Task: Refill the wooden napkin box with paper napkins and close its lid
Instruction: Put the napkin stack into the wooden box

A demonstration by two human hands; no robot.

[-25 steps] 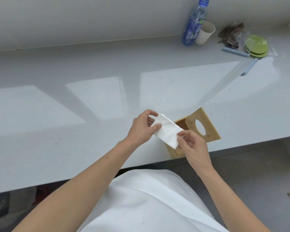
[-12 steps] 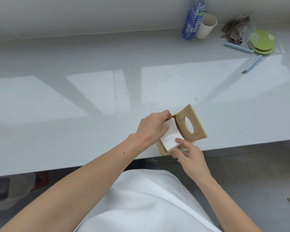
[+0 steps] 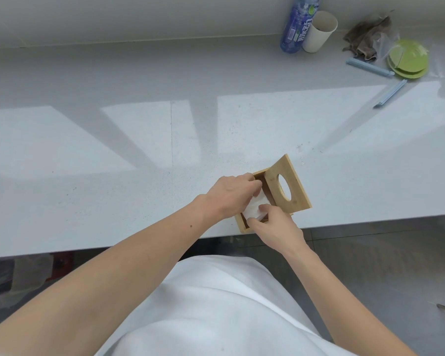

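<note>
The wooden napkin box [image 3: 242, 226] sits at the counter's front edge. Its lid [image 3: 292, 185], with an oval hole, stands up open on the right side. A folded white paper napkin [image 3: 254, 208] lies inside the box, partly hidden by both hands. My left hand [image 3: 230, 194] reaches in from the left with its fingers on the napkin's far end. My right hand [image 3: 274, 227] comes from below with thumb and fingers pressing on the napkin's near end.
At the back right of the grey counter [image 3: 113, 150] stand a blue bottle [image 3: 297, 23] and a beige cup [image 3: 319, 30]. Further right lie a crumpled cloth [image 3: 366, 38], green plates [image 3: 407, 60] and two pale blue sticks [image 3: 369, 67].
The napkin, held stretched between both hands above the box a second ago, has gone down into the box. Both hands followed it in.
</note>
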